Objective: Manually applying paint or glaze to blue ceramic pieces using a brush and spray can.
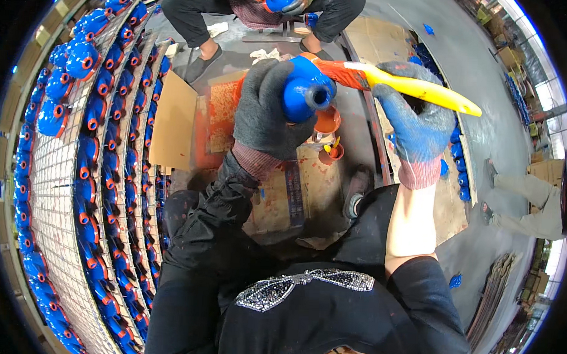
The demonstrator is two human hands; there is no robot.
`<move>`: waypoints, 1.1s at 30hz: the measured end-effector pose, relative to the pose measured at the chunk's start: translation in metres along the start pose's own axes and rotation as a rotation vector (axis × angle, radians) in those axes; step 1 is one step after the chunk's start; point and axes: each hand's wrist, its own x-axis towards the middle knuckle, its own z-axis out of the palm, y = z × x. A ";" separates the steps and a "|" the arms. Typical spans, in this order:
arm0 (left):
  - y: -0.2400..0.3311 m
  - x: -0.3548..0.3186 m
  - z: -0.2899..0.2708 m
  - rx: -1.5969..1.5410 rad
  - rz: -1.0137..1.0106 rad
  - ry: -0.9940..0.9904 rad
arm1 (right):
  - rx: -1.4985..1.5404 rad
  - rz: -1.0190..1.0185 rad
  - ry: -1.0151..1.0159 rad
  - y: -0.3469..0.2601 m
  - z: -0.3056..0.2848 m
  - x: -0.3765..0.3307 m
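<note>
Well, brush (402, 84) above illegibly marked cardboard (313, 197)

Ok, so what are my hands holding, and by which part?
Your left hand holds the blue piece by its left side; your right hand holds the paintbrush by its yellow handle.

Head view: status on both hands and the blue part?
Left hand gripping blue part, spout toward camera. Right hand holding yellow-handled brush, reddish bristles by the part. No obstruction seen between them.
</note>
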 end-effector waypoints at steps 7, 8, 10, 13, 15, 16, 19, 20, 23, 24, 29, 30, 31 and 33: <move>-0.001 0.007 -0.009 -1.198 -0.844 0.060 | 0.081 -0.063 0.064 0.008 0.010 -0.006; -0.002 0.008 -0.014 -1.458 -0.965 0.037 | 0.085 -0.069 0.053 0.011 0.011 -0.006; 0.001 0.006 -0.019 -1.575 -0.978 -0.002 | 0.085 -0.179 0.061 0.023 0.011 -0.005; -0.003 -0.004 -0.018 -1.818 -0.899 0.031 | 0.133 -0.221 0.024 0.027 0.010 -0.004; -0.002 -0.003 -0.020 -1.997 -0.981 0.061 | 0.168 -0.249 0.006 0.035 0.008 -0.001; -0.001 -0.003 -0.022 -2.176 -1.067 0.083 | 0.170 -0.251 0.002 0.039 0.010 0.000; 0.001 -0.005 -0.029 -2.344 -0.972 -0.005 | 0.403 -0.241 -0.078 0.048 0.014 0.003; 0.004 -0.006 -0.031 -2.345 -0.969 -0.005 | 0.499 -0.260 -0.141 0.055 0.013 0.005; 0.014 -0.006 -0.037 -2.333 -1.032 0.100 | 0.665 -0.218 -0.198 0.072 0.015 0.008; 0.011 -0.009 -0.039 -2.381 -0.956 -0.029 | 0.743 -0.152 -0.195 0.074 0.018 0.008; 0.011 -0.006 -0.041 -2.341 -0.924 -0.169 | 1.018 -0.002 -0.167 0.094 0.028 0.015; 0.014 -0.006 -0.041 -2.218 -0.951 -0.117 | 0.998 -0.017 -0.166 0.091 0.029 0.016; 0.015 -0.007 -0.040 -2.095 -0.976 -0.070 | 0.957 0.024 -0.107 0.087 0.029 0.014; 0.001 -0.012 -0.029 -1.939 -0.960 0.008 | 0.891 0.043 -0.064 0.083 0.025 0.016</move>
